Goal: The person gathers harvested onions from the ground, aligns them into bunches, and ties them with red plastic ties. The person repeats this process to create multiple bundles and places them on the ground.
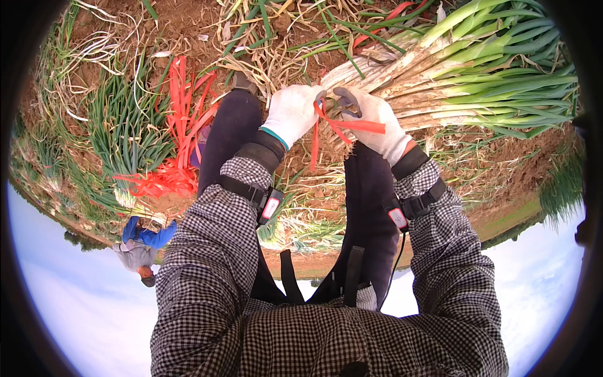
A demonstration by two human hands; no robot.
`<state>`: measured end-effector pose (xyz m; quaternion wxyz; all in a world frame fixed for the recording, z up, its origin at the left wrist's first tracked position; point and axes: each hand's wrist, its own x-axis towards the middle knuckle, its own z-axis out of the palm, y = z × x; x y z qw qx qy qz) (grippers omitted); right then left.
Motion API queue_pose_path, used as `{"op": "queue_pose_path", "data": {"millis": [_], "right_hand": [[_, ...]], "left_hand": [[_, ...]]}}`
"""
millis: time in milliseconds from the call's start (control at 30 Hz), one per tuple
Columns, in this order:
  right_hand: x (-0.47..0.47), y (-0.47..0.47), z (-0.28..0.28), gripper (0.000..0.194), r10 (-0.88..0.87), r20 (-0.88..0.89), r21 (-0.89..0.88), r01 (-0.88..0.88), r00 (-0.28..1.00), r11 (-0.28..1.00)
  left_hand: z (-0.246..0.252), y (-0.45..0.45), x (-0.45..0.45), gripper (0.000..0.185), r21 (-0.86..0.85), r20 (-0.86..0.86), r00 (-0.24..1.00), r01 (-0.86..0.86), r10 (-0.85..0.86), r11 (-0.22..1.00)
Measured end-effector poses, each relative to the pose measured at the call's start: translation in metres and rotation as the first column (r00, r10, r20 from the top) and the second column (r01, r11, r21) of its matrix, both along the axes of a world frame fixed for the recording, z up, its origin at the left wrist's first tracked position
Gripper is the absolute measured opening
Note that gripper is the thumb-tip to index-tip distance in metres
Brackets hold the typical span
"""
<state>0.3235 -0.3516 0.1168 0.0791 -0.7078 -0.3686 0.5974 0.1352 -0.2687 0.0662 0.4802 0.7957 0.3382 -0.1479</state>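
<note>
My left hand (293, 113), in a white knit glove with grey fingertips, pinches a red plastic strip (314, 146). One tail of the strip hangs down, and another lies across the right glove. My right hand (377, 120), gloved alike, is beside it with curled fingers and a gap between thumb and fingers. Nothing shows in that gap. Both hands are at the root end of a large bundle of long green onions (424, 89). The bundle lies on its side, its soil-stained white stalks towards my hands and its green leaves to the right. The gloves partly hide the root ends.
A heap of loose red strips (176, 176) lies left of my leg (235, 127). Beyond it are more green onions (125, 125) on the ground. Dry leaves (264, 61) litter the brown soil (183, 28). Another person (139, 247) bends over onions farther off.
</note>
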Motion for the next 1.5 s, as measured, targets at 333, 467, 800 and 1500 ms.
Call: {"op": "queue_pose_path", "data": {"millis": [333, 467, 800, 1500], "right_hand": [[-0.042, -0.010, -0.053, 0.027, 0.006, -0.026, -0.014, -0.006, 1.000, 1.000], [-0.030, 0.002, -0.040, 0.029, -0.013, -0.025, 0.046, 0.014, 1.000, 0.999], [-0.021, 0.009, -0.025, 0.006, 0.257, 0.578, 0.298, -0.493, 0.775, 0.817], [0.071, -0.096, 0.074, 0.019, -0.632, -0.256, -0.591, 0.399, 0.732, 0.701]], "left_hand": [[-0.010, 0.023, -0.012, 0.017, -0.006, 0.110, 0.978, 0.181, -0.180, 0.983], [-0.009, 0.022, -0.005, 0.014, 0.128, 0.065, 0.945, 0.311, -0.321, 0.942], [-0.010, 0.047, 0.007, 0.026, -0.258, 0.160, 0.931, 0.360, -0.328, 0.897], [-0.081, 0.005, 0.004, 0.017, -0.076, -0.249, 0.874, 0.412, -0.418, 0.908]]}}
